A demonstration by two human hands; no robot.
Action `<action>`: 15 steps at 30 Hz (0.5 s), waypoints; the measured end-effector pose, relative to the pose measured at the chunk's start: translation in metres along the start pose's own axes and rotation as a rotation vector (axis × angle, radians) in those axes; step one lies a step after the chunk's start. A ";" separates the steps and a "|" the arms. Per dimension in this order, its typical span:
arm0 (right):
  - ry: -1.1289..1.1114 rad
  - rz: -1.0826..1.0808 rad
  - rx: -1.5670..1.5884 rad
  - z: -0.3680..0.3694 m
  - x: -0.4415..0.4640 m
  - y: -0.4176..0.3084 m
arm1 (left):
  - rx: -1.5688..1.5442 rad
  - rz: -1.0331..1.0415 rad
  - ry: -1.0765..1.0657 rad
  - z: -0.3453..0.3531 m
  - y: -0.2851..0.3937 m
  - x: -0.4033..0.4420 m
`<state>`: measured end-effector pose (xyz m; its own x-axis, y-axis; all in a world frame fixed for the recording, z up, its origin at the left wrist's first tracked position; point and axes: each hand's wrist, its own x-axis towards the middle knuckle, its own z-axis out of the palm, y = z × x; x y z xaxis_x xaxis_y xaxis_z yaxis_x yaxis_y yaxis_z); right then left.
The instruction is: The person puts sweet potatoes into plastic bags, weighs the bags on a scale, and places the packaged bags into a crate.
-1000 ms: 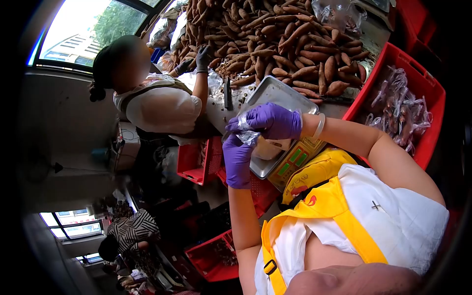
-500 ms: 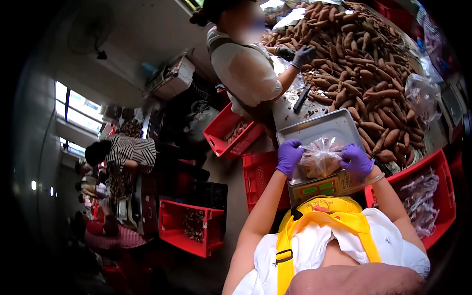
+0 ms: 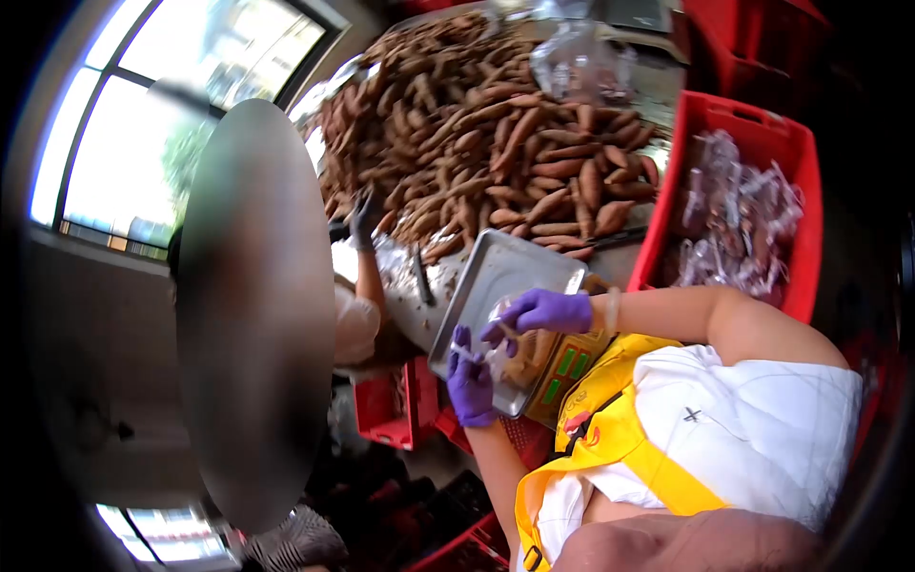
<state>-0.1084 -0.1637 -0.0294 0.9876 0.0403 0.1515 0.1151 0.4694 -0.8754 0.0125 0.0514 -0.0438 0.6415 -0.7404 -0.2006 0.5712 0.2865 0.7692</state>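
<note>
A clear plastic bag (image 3: pixel 516 360) with sweet potatoes sits on the metal tray (image 3: pixel 474 297) of a digital scale (image 3: pixel 564 370) with green displays. My left hand (image 3: pixel 471 386), in a purple glove, is closed on the bag's gathered top at one side. My right hand (image 3: pixel 548 313), also purple-gloved, pinches the bag's top from the other side, its fingertips close to the left ones. My fingers partly cover the bag, and motion blurs its upper edge.
A big heap of sweet potatoes (image 3: pixel 496 143) covers the table beyond the scale. A dark-handled tool (image 3: pixel 422 276) lies near a co-worker's gloved hand (image 3: pixel 364 217). On the right, a red crate (image 3: pixel 808 191) holds filled bags (image 3: pixel 739 214); another red crate (image 3: pixel 412 400) stands below the table.
The camera view has turned and shifted, bringing the window and the crate of bags further into sight. My hands have come closer together over the bag's top, which is now twisted narrower.
</note>
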 end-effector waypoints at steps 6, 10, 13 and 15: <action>0.218 -0.214 -0.542 0.014 0.046 0.006 | 0.661 0.181 0.148 0.063 0.025 -0.010; 0.192 -0.335 -0.583 0.022 0.056 0.022 | 0.832 -0.141 0.083 0.078 0.029 -0.012; 0.253 -0.344 -0.542 0.008 0.057 0.043 | 0.885 -0.105 0.146 0.074 0.028 -0.010; 0.350 -0.287 -0.494 -0.003 0.029 0.037 | 0.939 -0.040 0.222 0.070 0.024 -0.009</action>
<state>-0.0749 -0.1473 -0.0589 0.8774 -0.3532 0.3246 0.3312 -0.0435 -0.9426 -0.0153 0.0227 0.0188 0.7678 -0.5796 -0.2730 0.0143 -0.4104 0.9118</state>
